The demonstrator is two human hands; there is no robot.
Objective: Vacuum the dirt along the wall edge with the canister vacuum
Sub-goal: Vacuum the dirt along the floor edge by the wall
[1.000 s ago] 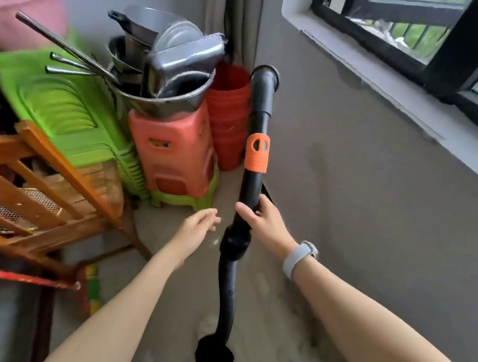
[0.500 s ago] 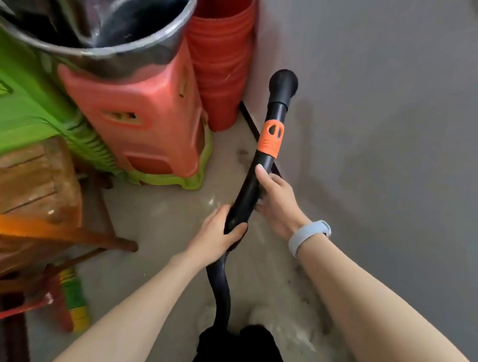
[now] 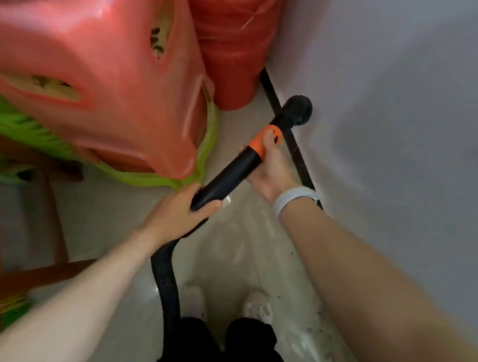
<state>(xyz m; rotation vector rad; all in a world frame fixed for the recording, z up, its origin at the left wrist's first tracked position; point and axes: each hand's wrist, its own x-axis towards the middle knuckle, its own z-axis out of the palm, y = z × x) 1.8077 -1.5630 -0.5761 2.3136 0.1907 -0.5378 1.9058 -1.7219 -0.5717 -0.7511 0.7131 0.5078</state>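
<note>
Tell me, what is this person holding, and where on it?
The vacuum tube: the left hand grips its lower end, the right hand holds it at the orange collar.

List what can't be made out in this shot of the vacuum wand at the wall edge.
Head view only:
- Nozzle opening: faces away, hidden by its own head.
- Hose: runs behind the legs; canister out of frame.
- Right hand fingers: wrapped behind the wand.
- Orange stool: motion-blurred, cut off at the top.

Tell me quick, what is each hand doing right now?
Left hand: closed around the lower end of the black vacuum tube.
Right hand: closed around the same tube at its orange collar.
</note>
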